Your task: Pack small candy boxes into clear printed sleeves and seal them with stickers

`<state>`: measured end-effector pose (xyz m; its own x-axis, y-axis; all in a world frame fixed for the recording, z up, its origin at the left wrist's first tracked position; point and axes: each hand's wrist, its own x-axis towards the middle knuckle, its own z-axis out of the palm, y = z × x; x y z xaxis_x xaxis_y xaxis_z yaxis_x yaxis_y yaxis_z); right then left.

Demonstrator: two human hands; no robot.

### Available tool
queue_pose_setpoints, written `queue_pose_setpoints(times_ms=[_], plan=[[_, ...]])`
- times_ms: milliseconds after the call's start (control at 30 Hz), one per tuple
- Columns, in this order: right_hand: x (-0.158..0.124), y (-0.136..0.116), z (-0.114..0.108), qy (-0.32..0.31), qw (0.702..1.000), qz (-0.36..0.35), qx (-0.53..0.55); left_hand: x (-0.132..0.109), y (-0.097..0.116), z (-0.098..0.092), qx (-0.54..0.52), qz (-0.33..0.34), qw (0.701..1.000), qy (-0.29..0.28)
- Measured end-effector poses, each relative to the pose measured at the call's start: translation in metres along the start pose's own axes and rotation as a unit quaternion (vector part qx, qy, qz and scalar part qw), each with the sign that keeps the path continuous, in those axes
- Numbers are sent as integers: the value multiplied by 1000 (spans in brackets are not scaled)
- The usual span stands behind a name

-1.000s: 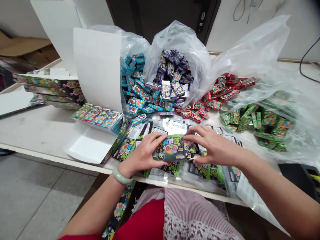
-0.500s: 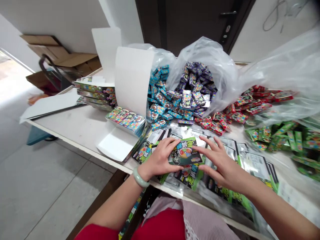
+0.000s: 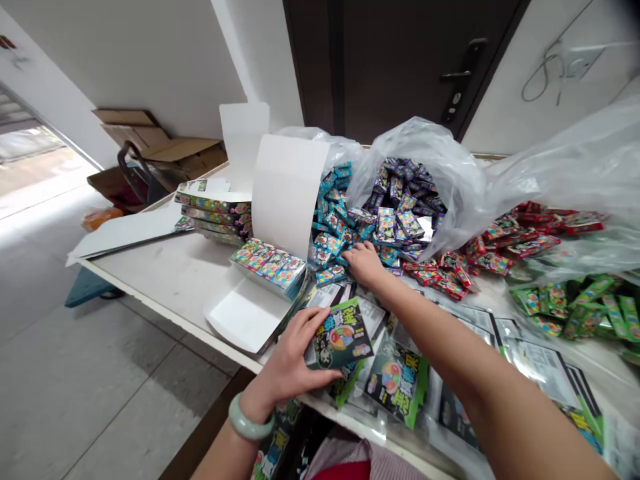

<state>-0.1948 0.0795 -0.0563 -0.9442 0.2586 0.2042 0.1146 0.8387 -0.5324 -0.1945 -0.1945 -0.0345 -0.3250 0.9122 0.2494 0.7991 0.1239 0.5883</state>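
Note:
My left hand [image 3: 287, 360] grips a flat green-and-black printed packet [image 3: 343, 340] at its lower left edge, just above a heap of similar packets [image 3: 397, 380] on the table. A pale green bangle [image 3: 250, 420] circles that wrist. My right hand [image 3: 365, 263] stretches forward, its fingertips touching the small blue boxes [image 3: 330, 227] at the foot of the mound. Behind them, purple boxes [image 3: 400, 207] spill from a clear plastic bag [image 3: 420, 147]. Red boxes [image 3: 493, 243] and green boxes [image 3: 565, 310] lie further right.
A white open carton [image 3: 267, 267] holding a row of small boxes stands left of the packets, beside stacked flat cartons [image 3: 213, 213]. The white table's [image 3: 170, 280] front edge runs just before my arms. Behind are a dark door [image 3: 400, 67] and flattened cardboard [image 3: 160, 140].
My right hand has left the packet and moved forward to the small boxes. My left hand keeps the packet, now tilted. The view has swung, shifting the table rightward and down.

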Motion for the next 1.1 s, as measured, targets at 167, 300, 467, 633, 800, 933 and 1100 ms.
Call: queue_pose_setpoints(times_ms=[167, 300, 467, 633, 800, 933, 1100], plan=[[-25, 15, -28, 64, 990, 83, 98, 0, -11, -1, 6, -10, 1000, 13], [-92, 24, -68, 79, 964, 128, 219, 14, -14, 0, 18, 21, 1000, 11], [-192, 35, -104, 147, 962, 83, 213, 33, -7, 11, 28, 67, 997, 2], [-261, 45, -99, 68, 996, 11, -50, 46, 6, 27, 30, 95, 994, -38], [-287, 41, -98, -1, 998, 19, -52, 56, 12, 31, 54, 104, 992, -55], [-280, 40, -94, 34, 984, 150, -92, 64, 16, 38, 61, 126, 987, -79], [-266, 36, -86, 65, 981, 161, -91, 69, 23, 47, 60, 145, 982, -109]])
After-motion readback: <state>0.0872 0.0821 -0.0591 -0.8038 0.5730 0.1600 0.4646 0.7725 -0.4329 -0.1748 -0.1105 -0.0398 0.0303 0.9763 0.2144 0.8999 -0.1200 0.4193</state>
